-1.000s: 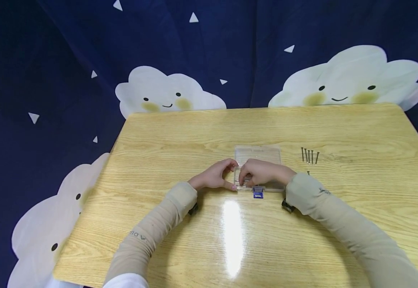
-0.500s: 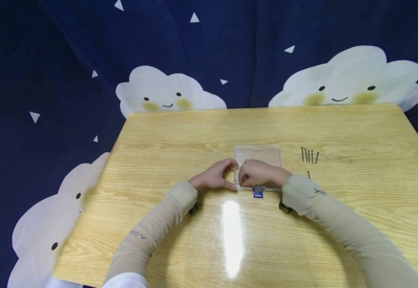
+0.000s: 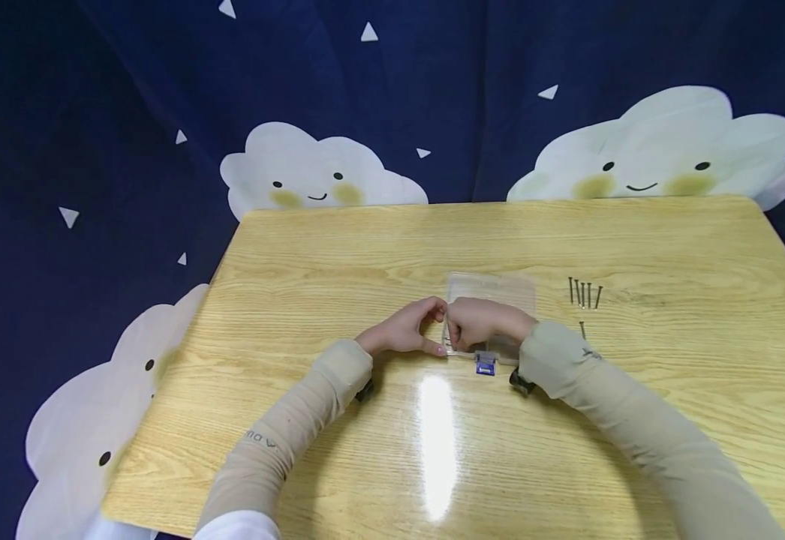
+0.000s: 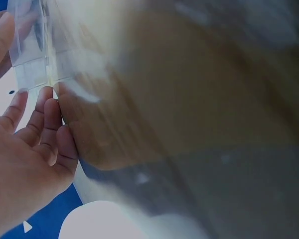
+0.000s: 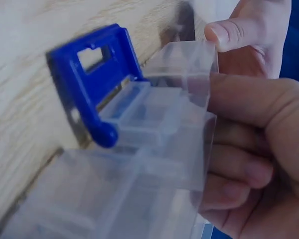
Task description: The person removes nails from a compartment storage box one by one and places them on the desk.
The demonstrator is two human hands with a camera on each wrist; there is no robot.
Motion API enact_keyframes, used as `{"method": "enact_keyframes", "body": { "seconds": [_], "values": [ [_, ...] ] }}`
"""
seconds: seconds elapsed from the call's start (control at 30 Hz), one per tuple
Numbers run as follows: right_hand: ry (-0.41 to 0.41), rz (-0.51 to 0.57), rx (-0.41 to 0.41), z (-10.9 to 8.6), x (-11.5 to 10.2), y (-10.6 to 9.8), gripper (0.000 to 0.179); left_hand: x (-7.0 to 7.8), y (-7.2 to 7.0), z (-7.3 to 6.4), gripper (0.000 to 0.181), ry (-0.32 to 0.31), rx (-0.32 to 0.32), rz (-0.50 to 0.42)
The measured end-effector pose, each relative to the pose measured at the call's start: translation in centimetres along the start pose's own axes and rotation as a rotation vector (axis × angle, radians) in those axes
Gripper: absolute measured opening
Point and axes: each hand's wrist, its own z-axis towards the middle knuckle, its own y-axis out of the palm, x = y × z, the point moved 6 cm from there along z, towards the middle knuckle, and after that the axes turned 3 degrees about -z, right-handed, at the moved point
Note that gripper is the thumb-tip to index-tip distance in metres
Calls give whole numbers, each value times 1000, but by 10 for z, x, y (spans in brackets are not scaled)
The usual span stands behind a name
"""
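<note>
A clear plastic compartment box (image 3: pixel 452 354) lies in the middle of the table, its clear lid (image 3: pixel 494 285) folded back on the far side. Its blue latch (image 3: pixel 485 365) hangs open at the near edge. My left hand (image 3: pixel 406 328) grips the box's left end, thumb at the near corner and fingers at the far one. My right hand (image 3: pixel 482 322) reaches down into the left part of the box with bent fingers. Small metal pieces (image 3: pixel 448 341) show beside those fingertips. Whether the fingertips pinch one is hidden, even in the right wrist view, where clear walls (image 5: pixel 154 109) cover them.
Several dark nails or screws (image 3: pixel 583 294) lie in a row right of the box, with a single one (image 3: pixel 582 330) nearer the right sleeve. The wooden table (image 3: pixel 325 255) ends at a dark blue curtain (image 3: pixel 325 67) with white clouds.
My right hand has moved slightly left and deeper into the box. The box looks slightly turned, its lid shifted a little right. The left hand stays at the left end.
</note>
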Motion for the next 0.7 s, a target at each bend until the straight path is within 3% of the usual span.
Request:
{"method": "enact_keyframes", "body": {
  "seconds": [0.27, 0.5, 0.7],
  "values": [
    [13, 91, -75, -2, 4, 1, 13, 0, 0, 0, 66, -24, -26, 10],
    [-24, 145, -133, -4, 1, 1, 31, 0, 1, 0, 73, -18, -20, 138],
    [-24, 149, -150, -2, 2, 1, 34, 0, 1, -1, 71, -34, -16, 162]
  ]
}}
